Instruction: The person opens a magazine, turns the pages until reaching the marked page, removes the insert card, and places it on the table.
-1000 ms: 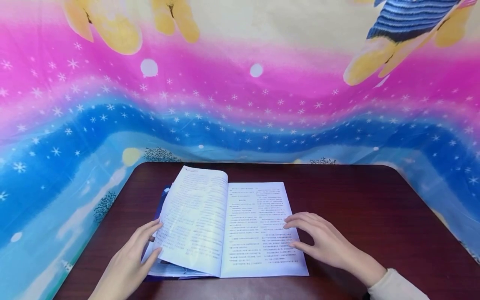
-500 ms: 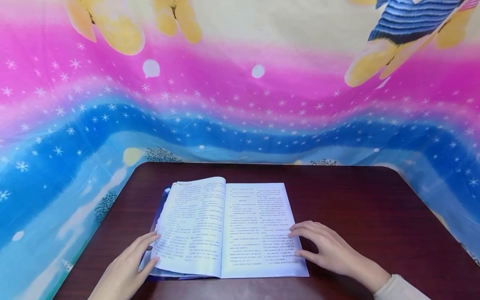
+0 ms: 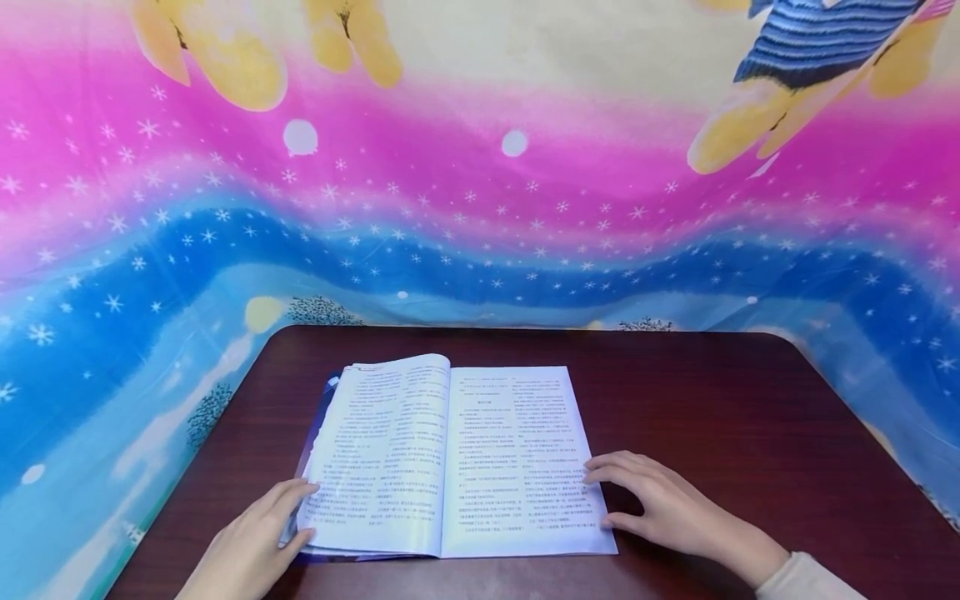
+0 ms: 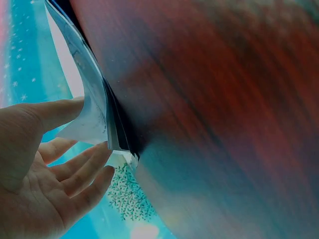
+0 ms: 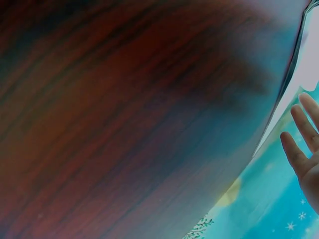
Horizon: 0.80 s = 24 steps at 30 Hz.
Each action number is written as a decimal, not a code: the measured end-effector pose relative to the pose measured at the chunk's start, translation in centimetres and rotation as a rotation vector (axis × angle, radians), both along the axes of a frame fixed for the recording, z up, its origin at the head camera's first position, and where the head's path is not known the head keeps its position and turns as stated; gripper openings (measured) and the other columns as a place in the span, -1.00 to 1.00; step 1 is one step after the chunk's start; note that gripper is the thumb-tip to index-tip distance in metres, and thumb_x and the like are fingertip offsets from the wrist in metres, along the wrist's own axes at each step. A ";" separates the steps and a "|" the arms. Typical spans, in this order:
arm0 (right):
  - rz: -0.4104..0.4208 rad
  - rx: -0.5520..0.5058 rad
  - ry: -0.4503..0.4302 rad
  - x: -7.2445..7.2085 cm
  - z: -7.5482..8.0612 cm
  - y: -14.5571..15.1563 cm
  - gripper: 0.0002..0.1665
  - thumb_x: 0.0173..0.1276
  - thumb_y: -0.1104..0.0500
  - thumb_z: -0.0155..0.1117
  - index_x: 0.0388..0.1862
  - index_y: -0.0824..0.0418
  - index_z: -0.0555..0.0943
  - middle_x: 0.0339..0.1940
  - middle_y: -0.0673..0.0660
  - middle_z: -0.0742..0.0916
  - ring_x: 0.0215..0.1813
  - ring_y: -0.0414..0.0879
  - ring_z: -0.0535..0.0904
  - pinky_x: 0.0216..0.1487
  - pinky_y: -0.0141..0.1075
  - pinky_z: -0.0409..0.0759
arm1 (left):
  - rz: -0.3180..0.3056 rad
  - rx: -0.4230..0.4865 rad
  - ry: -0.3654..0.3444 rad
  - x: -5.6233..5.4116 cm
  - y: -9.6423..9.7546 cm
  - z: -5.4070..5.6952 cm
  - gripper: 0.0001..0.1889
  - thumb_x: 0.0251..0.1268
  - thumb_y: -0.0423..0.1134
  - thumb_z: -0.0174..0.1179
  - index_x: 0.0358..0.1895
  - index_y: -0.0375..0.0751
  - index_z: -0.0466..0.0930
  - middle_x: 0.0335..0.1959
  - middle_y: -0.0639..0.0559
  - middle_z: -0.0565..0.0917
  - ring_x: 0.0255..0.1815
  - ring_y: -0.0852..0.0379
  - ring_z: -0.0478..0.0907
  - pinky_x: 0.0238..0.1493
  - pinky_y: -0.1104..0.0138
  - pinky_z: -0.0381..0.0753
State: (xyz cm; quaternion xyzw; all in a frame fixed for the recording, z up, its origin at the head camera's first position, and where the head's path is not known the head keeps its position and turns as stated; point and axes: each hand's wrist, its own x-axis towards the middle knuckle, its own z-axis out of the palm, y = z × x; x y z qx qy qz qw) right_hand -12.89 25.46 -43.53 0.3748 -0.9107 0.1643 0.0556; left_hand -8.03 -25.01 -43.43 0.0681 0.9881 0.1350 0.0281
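The magazine (image 3: 453, 467) lies spread on the dark red-brown table (image 3: 750, 417), its white pages (image 3: 517, 458) printed in columns, a blue-purple cover (image 3: 321, 412) peeking out at left. The print's too small to read. Left hand (image 3: 251, 533) and right hand (image 3: 660, 504) rest at opposite edges, fingers loosely bent.

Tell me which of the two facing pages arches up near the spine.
The left page: it bows upward, while the right page lies nearly flat.
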 end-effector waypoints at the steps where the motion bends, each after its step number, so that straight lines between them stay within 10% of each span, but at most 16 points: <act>1: -0.002 0.004 -0.009 0.0 0.0 0.0 -0.48 0.13 -0.02 0.56 0.09 -0.07 0.63 0.19 -0.13 0.62 0.20 -0.16 0.52 0.11 -0.02 0.54 | -0.005 -0.003 0.000 -0.1 0.0 -0.1 -0.46 0.09 -0.17 0.48 0.16 -0.26 0.59 0.14 -0.20 0.57 0.11 -0.19 0.57 -0.11 -0.05 0.63; 14: -0.018 0.045 -0.101 -0.1 -0.5 0.0 -0.42 0.11 -0.10 0.55 0.13 -0.18 0.59 0.34 -0.09 0.54 0.33 -0.06 0.45 0.18 0.06 0.48 | -0.008 -0.023 -0.054 -1.0 -0.8 -0.5 -0.44 0.03 -0.09 0.51 0.12 -0.24 0.62 0.02 -0.10 0.58 0.04 -0.09 0.58 -0.11 -0.03 0.62; 24: -0.016 0.069 -0.117 -0.1 -0.5 -0.1 -0.43 0.12 -0.09 0.55 0.13 -0.14 0.60 0.34 -0.07 0.55 0.33 -0.04 0.46 0.19 0.09 0.47 | -0.103 0.041 -0.124 -1.2 -1.4 -0.7 -0.53 0.14 -0.15 0.44 0.14 -0.17 0.63 0.28 -0.17 0.51 0.30 -0.23 0.41 0.16 -0.15 0.47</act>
